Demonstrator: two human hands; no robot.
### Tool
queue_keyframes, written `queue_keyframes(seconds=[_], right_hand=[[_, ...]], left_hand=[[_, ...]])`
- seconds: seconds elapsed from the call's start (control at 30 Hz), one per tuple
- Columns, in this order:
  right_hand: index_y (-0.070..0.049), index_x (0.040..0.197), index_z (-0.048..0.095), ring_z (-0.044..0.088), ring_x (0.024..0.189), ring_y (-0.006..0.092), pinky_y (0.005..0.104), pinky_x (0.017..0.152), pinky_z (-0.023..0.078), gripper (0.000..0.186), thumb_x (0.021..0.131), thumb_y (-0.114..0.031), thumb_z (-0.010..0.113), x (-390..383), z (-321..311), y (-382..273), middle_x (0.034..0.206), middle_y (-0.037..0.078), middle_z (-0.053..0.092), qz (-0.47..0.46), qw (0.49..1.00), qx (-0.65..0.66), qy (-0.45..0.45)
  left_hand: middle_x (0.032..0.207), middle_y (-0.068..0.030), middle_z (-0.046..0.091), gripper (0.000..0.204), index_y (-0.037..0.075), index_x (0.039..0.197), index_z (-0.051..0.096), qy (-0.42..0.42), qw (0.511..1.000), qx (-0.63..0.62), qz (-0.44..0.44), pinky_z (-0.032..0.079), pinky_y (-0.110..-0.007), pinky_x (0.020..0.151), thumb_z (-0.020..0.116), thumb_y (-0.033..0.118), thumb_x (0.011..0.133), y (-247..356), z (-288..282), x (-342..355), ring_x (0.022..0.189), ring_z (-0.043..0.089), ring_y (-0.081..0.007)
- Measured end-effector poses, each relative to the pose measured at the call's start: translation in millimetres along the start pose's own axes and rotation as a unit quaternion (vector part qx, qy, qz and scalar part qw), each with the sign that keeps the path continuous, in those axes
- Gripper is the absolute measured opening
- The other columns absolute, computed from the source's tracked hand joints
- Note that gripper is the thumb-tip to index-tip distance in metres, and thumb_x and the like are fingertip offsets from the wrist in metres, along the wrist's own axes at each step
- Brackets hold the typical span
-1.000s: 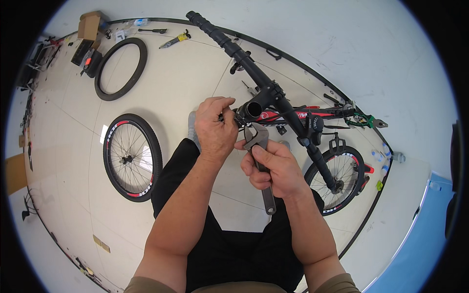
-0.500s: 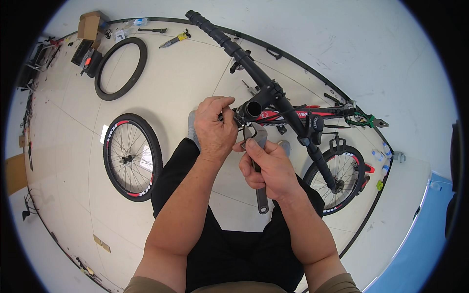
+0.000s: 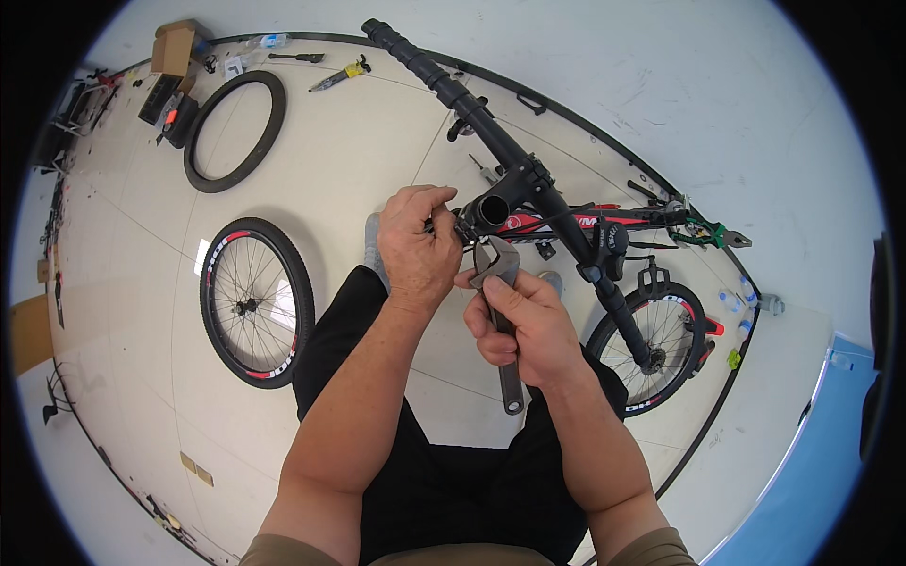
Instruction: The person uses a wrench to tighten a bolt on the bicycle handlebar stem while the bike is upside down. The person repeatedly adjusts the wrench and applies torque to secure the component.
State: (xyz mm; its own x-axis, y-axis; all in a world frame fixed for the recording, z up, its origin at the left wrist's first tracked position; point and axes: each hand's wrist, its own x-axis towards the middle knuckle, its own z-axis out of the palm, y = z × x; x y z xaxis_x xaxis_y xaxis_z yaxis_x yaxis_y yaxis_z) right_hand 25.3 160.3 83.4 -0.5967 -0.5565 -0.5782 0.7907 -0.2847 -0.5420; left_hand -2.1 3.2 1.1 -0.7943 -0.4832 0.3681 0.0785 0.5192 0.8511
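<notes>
My right hand (image 3: 530, 330) is closed round the handle of a grey adjustable wrench (image 3: 506, 264), thumb lying just below its head. The wrench's jaws point up toward small metal parts by the open round end of a black tube (image 3: 490, 210). My left hand (image 3: 420, 241) curls against a dark part beside that tube; its fingertips are mostly hidden, so what they grip cannot be made out. The tube belongs to a bicycle with a red and black frame (image 3: 557, 220) and a long black handlebar (image 3: 510, 146) slanting across it.
A loose spoked wheel (image 3: 304, 307) lies at the left, with a bare tyre (image 3: 274, 127) beyond it. A yellow-handled tool (image 3: 340, 75) and an open cardboard box (image 3: 173, 49) are at the back. On the right are green-handled pliers (image 3: 727, 238) and the bicycle's mounted wheel (image 3: 694, 349).
The wrench has tilted slightly, its handle end shifting a little right, and my right thumb has moved on it. My left hand stays almost in place.
</notes>
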Motion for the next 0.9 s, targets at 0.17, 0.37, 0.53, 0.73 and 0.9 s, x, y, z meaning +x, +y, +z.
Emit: queue_keyframes(seconds=[0.17,0.37,0.53,0.73,0.9], right_hand=[[-0.002,0.12,0.063,0.031,0.044,0.0046,0.0231,0.041,0.024,0.03,0.109,-0.026,0.05,0,0,1,0.067,0.003,0.055,0.014,0.999,-0.037,0.026],[-0.002,0.116,0.064,0.038,0.048,0.0034,0.022,0.042,0.027,0.025,0.106,-0.024,0.056,-2,4,-2,0.069,0.001,0.057,0.007,0.997,-0.069,0.044],[0.002,0.113,0.061,0.057,0.053,0.025,0.0335,0.051,0.045,0.021,0.103,-0.017,0.059,3,-1,5,0.073,0.011,0.065,-0.223,0.855,-0.446,0.146],[0.004,0.11,0.059,0.063,0.064,0.0349,0.039,0.062,0.051,0.02,0.101,-0.014,0.06,2,4,10,0.075,0.017,0.065,-0.262,0.793,-0.519,0.185],[0.002,0.113,0.06,0.054,0.055,0.0149,0.0302,0.053,0.043,0.021,0.104,-0.016,0.055,-6,-2,4,0.075,0.009,0.064,-0.154,0.907,-0.372,0.123]], left_hand=[[0.094,-0.0097,0.07,0.018,0.007,0.094,0.072,0.001,1.0,-0.005,0.0,0.05,-0.039,0.082,0.063,-0.003,0.082,2,0,0,0.09,0.065,-0.0298],[0.094,-0.0101,0.07,0.018,0.007,0.094,0.072,-0.001,1.0,-0.003,-0.001,0.05,-0.039,0.081,0.063,-0.004,0.082,3,-1,0,0.089,0.065,-0.0298],[0.094,-0.01,0.07,0.018,0.007,0.094,0.072,-0.007,1.0,-0.003,0.006,0.05,-0.039,0.081,0.063,-0.004,0.082,3,-1,1,0.089,0.065,-0.0294],[0.096,-0.0111,0.07,0.013,0.003,0.097,0.071,-0.018,1.0,0.014,0.004,0.053,-0.032,0.082,0.062,-0.005,0.091,2,-4,0,0.091,0.068,-0.0245],[0.094,-0.01,0.07,0.018,0.007,0.094,0.072,-0.007,1.0,-0.003,0.005,0.05,-0.039,0.082,0.063,-0.004,0.083,1,-1,0,0.09,0.065,-0.0295]])
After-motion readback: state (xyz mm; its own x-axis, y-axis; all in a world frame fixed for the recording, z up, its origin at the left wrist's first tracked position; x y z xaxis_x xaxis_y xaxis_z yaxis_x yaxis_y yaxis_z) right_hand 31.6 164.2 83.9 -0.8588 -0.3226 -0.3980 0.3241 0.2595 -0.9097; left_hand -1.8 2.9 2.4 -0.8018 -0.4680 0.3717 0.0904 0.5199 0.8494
